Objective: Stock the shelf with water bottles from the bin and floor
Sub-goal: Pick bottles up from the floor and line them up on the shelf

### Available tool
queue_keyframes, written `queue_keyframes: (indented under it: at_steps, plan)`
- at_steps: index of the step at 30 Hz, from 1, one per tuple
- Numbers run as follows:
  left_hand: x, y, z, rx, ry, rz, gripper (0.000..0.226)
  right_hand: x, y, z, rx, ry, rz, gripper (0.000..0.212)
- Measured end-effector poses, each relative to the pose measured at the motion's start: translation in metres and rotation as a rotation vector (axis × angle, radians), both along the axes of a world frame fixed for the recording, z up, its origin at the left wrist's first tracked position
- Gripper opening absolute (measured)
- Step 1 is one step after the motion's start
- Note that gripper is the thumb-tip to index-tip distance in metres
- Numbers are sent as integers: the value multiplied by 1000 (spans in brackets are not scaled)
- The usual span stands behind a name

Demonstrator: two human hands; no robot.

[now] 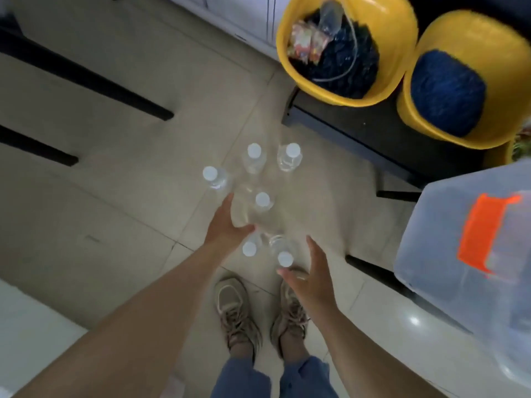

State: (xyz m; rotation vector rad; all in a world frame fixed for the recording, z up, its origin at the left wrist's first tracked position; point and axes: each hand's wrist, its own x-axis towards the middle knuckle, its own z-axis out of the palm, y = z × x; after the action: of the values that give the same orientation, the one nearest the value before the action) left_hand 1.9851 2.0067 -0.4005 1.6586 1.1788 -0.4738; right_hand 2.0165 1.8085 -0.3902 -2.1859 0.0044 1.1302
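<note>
Several clear water bottles with white caps stand upright on the tiled floor. Three stand farther off, at the left [214, 177] and in a pair behind [254, 158] [290, 157]. A middle bottle [263, 203] stands just right of my left hand [227, 225], whose fingers are straight and spread beside it. Two near bottles [249, 249] [284, 258] stand between my hands. My right hand [311, 272] hovers open right of the nearest one, thumb close to its cap. Neither hand holds anything.
A clear plastic bin [471, 254] with an orange label sits at the right. Two yellow tubs [344, 50] [459, 79] rest on a dark low shelf [373, 130] at the back right. Dark shelf legs cross the floor at left. My shoes [238, 311] are below the bottles.
</note>
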Motion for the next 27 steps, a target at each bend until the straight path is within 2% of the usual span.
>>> queue_keyframes:
  at_steps: [5, 10, 13, 16, 21, 27]
  plan:
    - [9, -1, -77, -55, -49, -57, 101, -17, -1, -76, -28, 48, -10, 90]
    - [23, 6, -120, -61, -160, -92, 92, -12, -2, -118, 36, 1, 77, 65]
    - [31, 10, -133, -30, -211, -168, 82, -5, 2, -125, 98, -4, -15, 54]
    - [36, 9, -142, -6, -256, -177, 69, 7, 11, -132, 126, 15, -196, 49]
    - [37, 16, -132, 1, -244, -54, 55, 30, 25, -127, 104, -29, -368, 37]
    - [36, 24, -60, -2, -270, 49, 53, 50, 36, -62, 163, -123, -433, 40]
